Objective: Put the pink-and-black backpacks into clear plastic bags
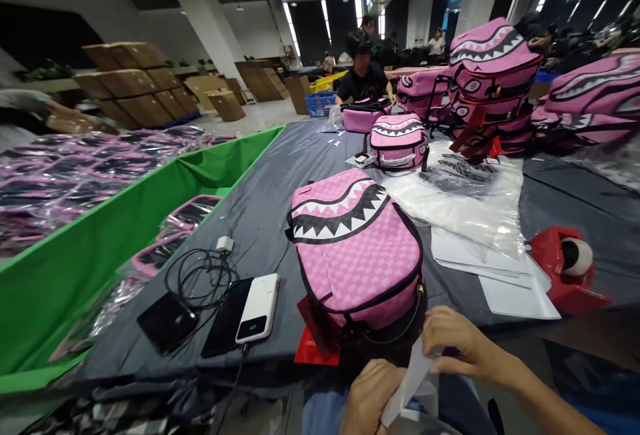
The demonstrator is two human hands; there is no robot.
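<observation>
Low at the front, my left hand point(373, 395) and my right hand point(463, 345) pinch a thin, whitish translucent plastic bag point(414, 376) between them, its lower part running out of view. Both hands have closed fingers. Just beyond them a pink checkered backpack point(357, 248) lies on the dark table cover point(310, 148), its black-and-white shark-tooth band upward. A red tag point(317, 347) hangs by its near edge, and a thin dark cord loops below its right side.
White sheets point(517, 295), a clear plastic bag stack point(465, 202) and a red tape dispenser point(570, 268) lie right. Left are a power bank point(258, 308), phone and cables. A green bin point(150, 202) holds wrapped bags. Pink bags point(493, 68) are piled behind; a co-worker point(367, 75) stands opposite.
</observation>
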